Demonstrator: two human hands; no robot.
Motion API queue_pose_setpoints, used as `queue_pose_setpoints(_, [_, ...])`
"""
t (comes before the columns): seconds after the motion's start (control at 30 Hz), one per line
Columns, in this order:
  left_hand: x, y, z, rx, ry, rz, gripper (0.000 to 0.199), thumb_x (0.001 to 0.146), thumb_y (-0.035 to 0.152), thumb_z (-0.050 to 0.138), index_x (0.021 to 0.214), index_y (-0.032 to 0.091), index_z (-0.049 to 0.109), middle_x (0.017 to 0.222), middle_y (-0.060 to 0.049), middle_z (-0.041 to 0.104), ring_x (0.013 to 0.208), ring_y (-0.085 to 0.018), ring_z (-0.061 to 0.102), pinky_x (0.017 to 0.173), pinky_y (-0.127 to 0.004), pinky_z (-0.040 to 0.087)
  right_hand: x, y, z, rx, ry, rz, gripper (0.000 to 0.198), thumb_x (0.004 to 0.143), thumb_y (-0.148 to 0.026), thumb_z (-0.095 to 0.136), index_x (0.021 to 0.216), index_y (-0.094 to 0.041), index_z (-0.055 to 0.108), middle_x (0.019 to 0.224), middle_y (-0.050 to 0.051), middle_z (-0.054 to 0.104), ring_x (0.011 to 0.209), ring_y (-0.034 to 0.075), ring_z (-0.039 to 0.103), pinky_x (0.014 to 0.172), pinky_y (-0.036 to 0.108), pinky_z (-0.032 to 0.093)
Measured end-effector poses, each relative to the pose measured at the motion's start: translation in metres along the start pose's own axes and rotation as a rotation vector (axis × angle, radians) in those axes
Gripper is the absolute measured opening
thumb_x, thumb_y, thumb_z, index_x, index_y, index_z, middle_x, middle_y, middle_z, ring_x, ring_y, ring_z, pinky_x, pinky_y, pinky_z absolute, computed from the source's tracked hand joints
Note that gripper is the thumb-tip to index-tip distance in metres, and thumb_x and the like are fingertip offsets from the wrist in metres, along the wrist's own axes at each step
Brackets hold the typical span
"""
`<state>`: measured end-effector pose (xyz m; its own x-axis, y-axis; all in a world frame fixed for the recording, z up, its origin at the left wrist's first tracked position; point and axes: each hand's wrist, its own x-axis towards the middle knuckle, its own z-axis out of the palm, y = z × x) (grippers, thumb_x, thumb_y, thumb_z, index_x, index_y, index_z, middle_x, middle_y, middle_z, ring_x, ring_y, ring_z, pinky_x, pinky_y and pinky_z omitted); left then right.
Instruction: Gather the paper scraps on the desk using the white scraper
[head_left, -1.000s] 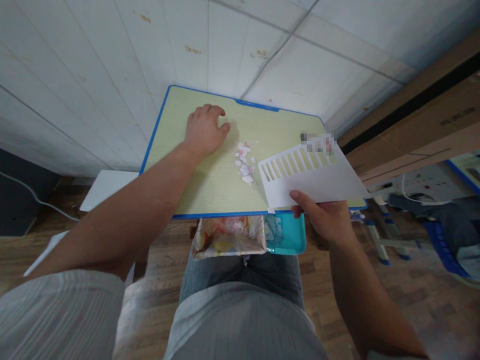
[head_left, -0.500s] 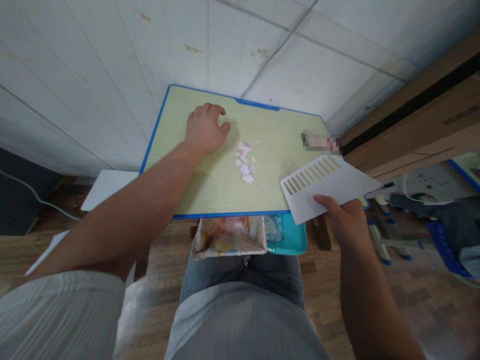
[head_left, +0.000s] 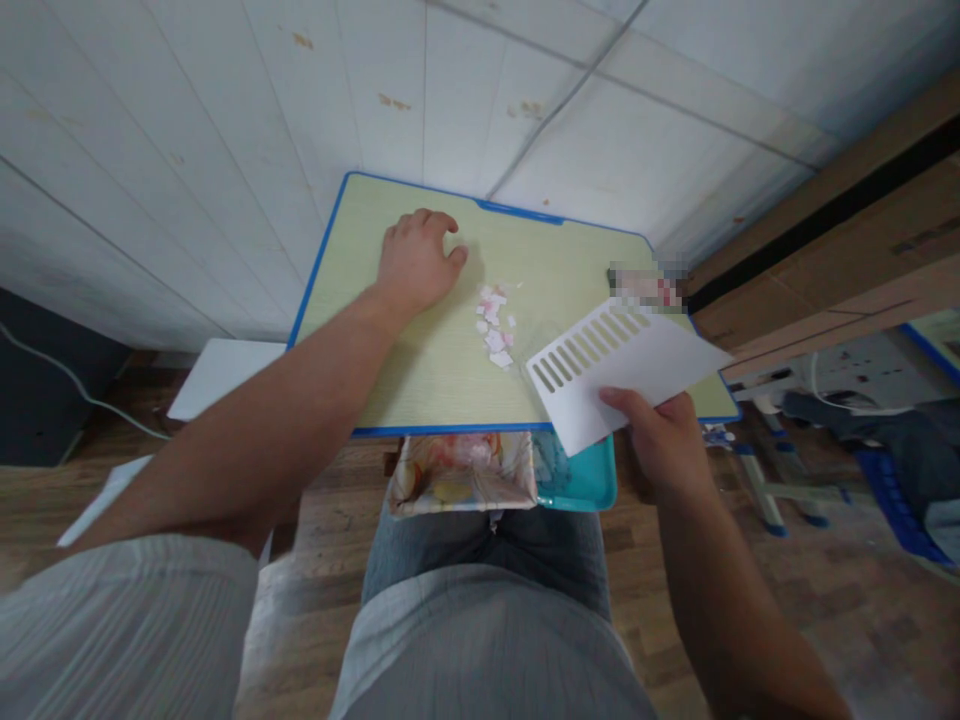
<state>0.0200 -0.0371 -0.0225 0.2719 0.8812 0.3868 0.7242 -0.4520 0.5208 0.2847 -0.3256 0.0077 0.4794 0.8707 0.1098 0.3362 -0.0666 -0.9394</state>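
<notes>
My left hand (head_left: 421, 258) rests on the pale yellow table (head_left: 431, 375), thumb apart from the curved fingers and nothing in its grasp. Right of it lies a loose strip of small torn paper scraps (head_left: 493, 330), white with pink patches. My right hand (head_left: 670, 440) grips a flat white scraper (head_left: 637, 370) with a row of slots, thumb on top and the other fingers mostly hidden below. The scraper is tilted over the table's front right part, its left corner close to the scraps but apart from them.
Below the table's front edge are a bin with a patterned liner (head_left: 465, 490) and a turquoise tray (head_left: 592, 480). A blurred-out item (head_left: 646, 287) lies at the back right. Brown cardboard boxes (head_left: 810, 240) flank the right side; a white panelled wall (head_left: 375, 60) stands behind.
My right hand has carried the scraper leftward, toward the paper scraps. The left hand keeps its place on the table, and the view has shifted slightly.
</notes>
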Motion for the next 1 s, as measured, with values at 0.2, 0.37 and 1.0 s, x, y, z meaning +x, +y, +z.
queue_pose_setpoints(0.2, [0.001,-0.004,0.003,0.001,0.015,0.012,0.040,0.114,0.036,0.073,0.153,0.029,0.076,0.164,-0.014,0.072,0.160,-0.045,0.062,0.141,-0.064,0.045,0.049,-0.002,0.001,-0.064,-0.069,-0.062,0.030,0.070,-0.039,0.091,0.095,-0.022,0.088,0.102,0.008,0.094,0.099,0.038,0.086,0.090,0.048,0.069])
queue_pose_setpoints(0.37, [0.000,-0.003,0.004,-0.003,0.035,0.016,0.040,0.113,0.035,0.072,0.152,0.029,0.076,0.162,-0.015,0.074,0.159,-0.045,0.062,0.140,-0.066,0.046,0.060,-0.007,0.007,-0.016,-0.239,-0.073,0.038,0.067,-0.036,0.093,0.102,-0.022,0.091,0.115,0.010,0.096,0.109,0.040,0.088,0.100,0.054,0.071])
queue_pose_setpoints(1.0, [-0.001,0.003,0.000,-0.012,0.035,0.009,0.040,0.111,0.034,0.071,0.150,0.033,0.078,0.160,-0.013,0.076,0.158,-0.044,0.063,0.141,-0.065,0.045,0.058,-0.032,0.026,0.088,-0.612,0.007,0.045,0.071,-0.037,0.107,0.111,-0.022,0.093,0.110,0.007,0.094,0.101,0.036,0.089,0.090,0.050,0.075])
